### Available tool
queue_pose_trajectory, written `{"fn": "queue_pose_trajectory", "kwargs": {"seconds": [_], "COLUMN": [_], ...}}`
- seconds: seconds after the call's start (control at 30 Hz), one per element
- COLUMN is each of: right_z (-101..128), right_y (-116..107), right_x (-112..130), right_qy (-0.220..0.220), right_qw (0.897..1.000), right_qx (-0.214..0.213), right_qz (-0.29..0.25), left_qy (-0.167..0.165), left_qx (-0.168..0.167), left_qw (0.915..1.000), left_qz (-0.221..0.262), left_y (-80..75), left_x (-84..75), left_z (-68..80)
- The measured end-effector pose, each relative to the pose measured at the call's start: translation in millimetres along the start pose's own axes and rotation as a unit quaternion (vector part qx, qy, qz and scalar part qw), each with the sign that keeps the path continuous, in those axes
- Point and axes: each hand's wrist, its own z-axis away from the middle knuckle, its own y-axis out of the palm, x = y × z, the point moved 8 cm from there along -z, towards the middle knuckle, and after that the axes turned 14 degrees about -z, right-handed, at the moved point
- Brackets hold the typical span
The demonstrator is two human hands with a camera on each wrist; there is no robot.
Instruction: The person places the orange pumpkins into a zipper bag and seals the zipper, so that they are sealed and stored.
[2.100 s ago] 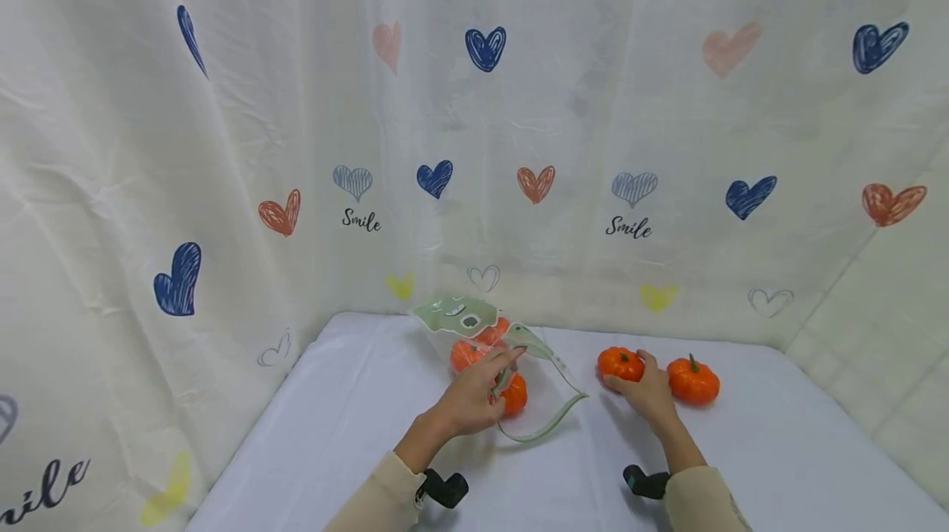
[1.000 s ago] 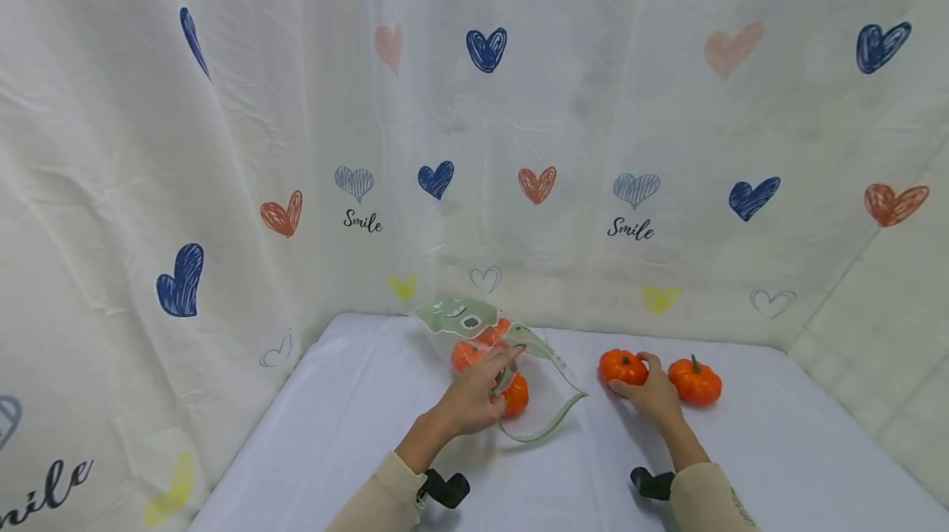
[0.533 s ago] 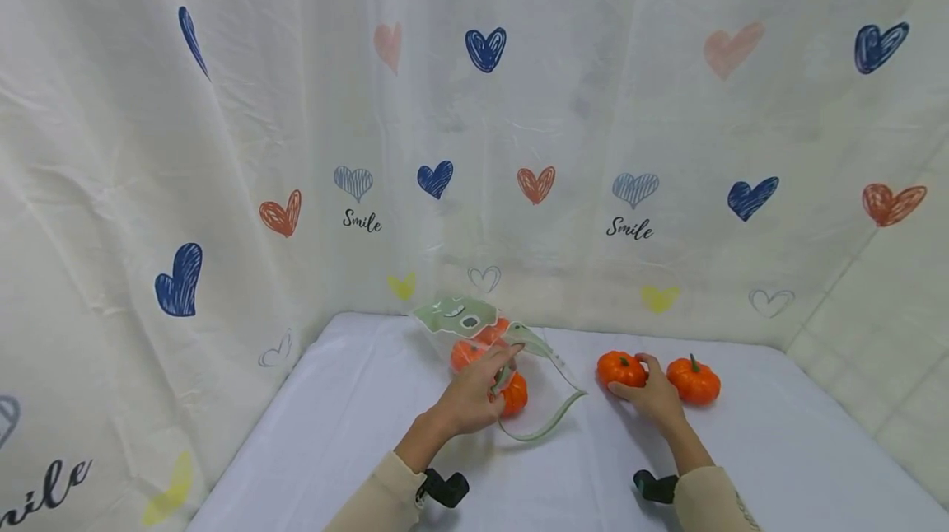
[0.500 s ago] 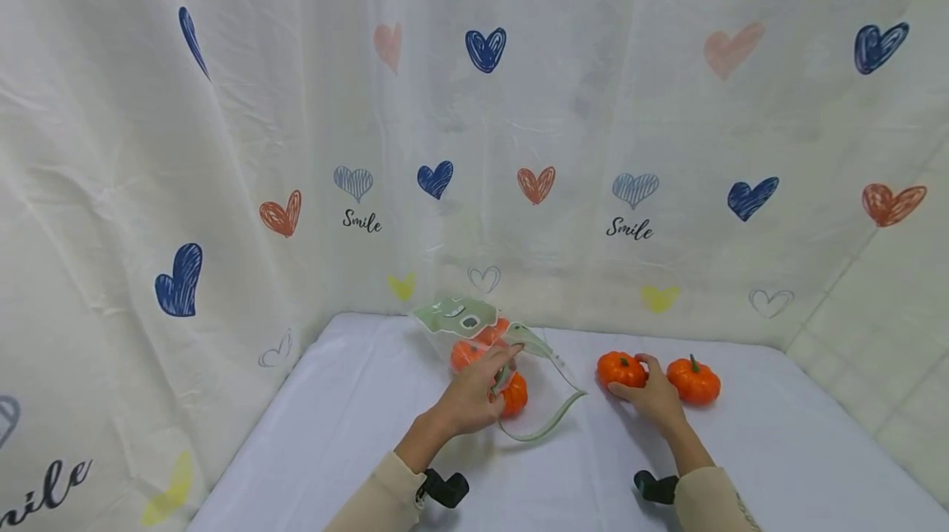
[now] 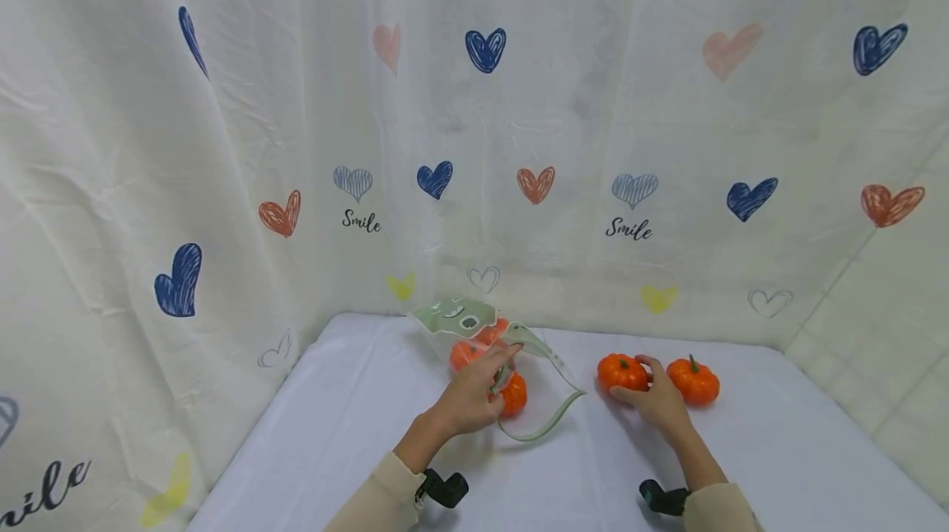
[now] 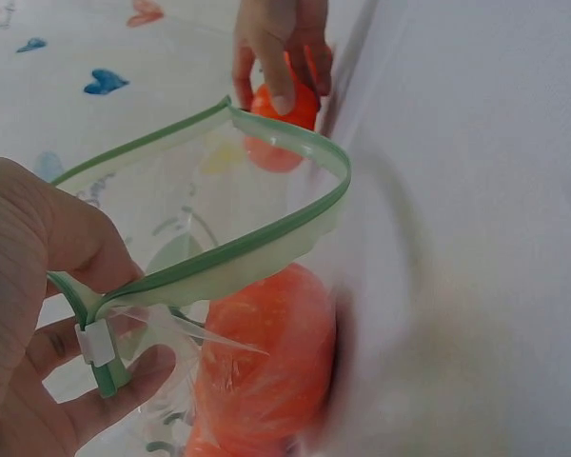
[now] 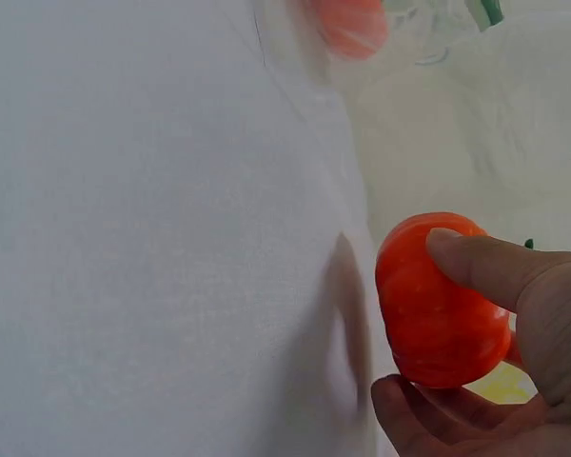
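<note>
A clear plastic bag with a green zip rim (image 5: 519, 388) (image 6: 238, 238) lies on the white table, mouth held wide, with orange toy pumpkins (image 5: 513, 394) (image 6: 266, 367) inside. My left hand (image 5: 474, 390) (image 6: 38, 324) pinches the bag's rim at the zip slider. My right hand (image 5: 656, 396) (image 7: 500, 367) grips a small orange pumpkin (image 5: 621, 372) (image 7: 440, 300) on the table, just right of the bag; thumb and fingers curl round it. The same hand and pumpkin (image 6: 284, 95) show beyond the bag's mouth in the left wrist view.
A second loose pumpkin (image 5: 693, 381) sits right of my right hand. The white table (image 5: 356, 433) is enclosed by a cream curtain with hearts (image 5: 482, 145) at the back and left. A tiled wall (image 5: 875, 351) stands at the right.
My right hand has closed more firmly round the pumpkin and shifted it slightly left toward the bag. The left hand and the bag have stayed put.
</note>
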Motion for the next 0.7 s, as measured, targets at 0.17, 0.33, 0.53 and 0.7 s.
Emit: {"fn": "queue_pose_trajectory", "kwargs": {"seconds": [0.17, 0.33, 0.53, 0.7], "right_z": [10.4, 17.6, 22.1, 27.2], "right_y": [0.6, 2.3, 4.4, 7.5], "right_x": [10.0, 26.1, 38.0, 46.2], "right_qy": [-0.015, -0.033, -0.041, -0.054], "right_qw": [1.0, 0.999, 0.999, 0.998], "right_qx": [0.006, 0.012, 0.017, 0.023], "right_qz": [-0.014, -0.026, -0.031, -0.036], "left_qy": [-0.007, -0.004, -0.01, -0.005], "left_qx": [0.005, 0.001, 0.006, 0.003], "left_qw": [1.0, 1.0, 0.9999, 1.0], "left_qz": [-0.001, 0.0, 0.002, 0.0], "left_y": [1.8, 1.6, 2.6, 2.2], "left_x": [1.2, 1.4, 3.3, 2.6], "left_z": [0.3, 0.2, 0.0, -0.4]}}
